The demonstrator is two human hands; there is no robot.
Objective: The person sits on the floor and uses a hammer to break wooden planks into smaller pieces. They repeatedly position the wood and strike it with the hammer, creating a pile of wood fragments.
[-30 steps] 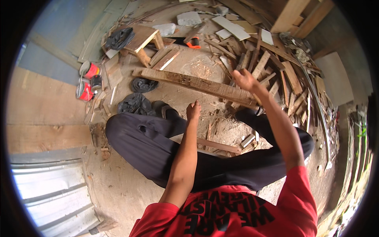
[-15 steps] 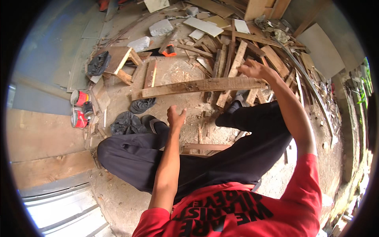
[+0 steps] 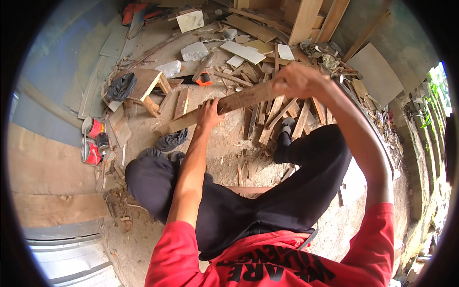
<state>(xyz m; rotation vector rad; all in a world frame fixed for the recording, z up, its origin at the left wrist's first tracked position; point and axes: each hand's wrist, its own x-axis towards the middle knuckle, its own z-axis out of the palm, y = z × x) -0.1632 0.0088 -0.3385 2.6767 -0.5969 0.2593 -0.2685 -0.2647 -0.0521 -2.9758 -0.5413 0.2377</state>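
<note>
A long, rough wooden plank (image 3: pixel 246 97) slants across in front of me, its right end higher in the picture than its left. Around its right end my right hand (image 3: pixel 299 81) is closed. My left hand (image 3: pixel 209 114) grips the plank left of its middle, fingers over the far edge. The plank's left end reaches past that hand, above a crumpled black plastic bag (image 3: pixel 172 139) on the ground. Beyond it stands a small wooden stool (image 3: pixel 138 83) with another black bag (image 3: pixel 121 86) on top. A saw with an orange handle (image 3: pixel 204 79) lies near the stool.
Scrap timber (image 3: pixel 267 119) is heaped at the right, by my right foot. White blocks (image 3: pixel 194 51) and pale boards (image 3: pixel 242 51) lie farther back. Red cans (image 3: pixel 91 152) stand by the left wall. A wooden bar (image 3: pixel 251 190) lies between my legs.
My left hand has moved up and taken hold of the plank. The right end has risen in my right hand, so the plank tilts more.
</note>
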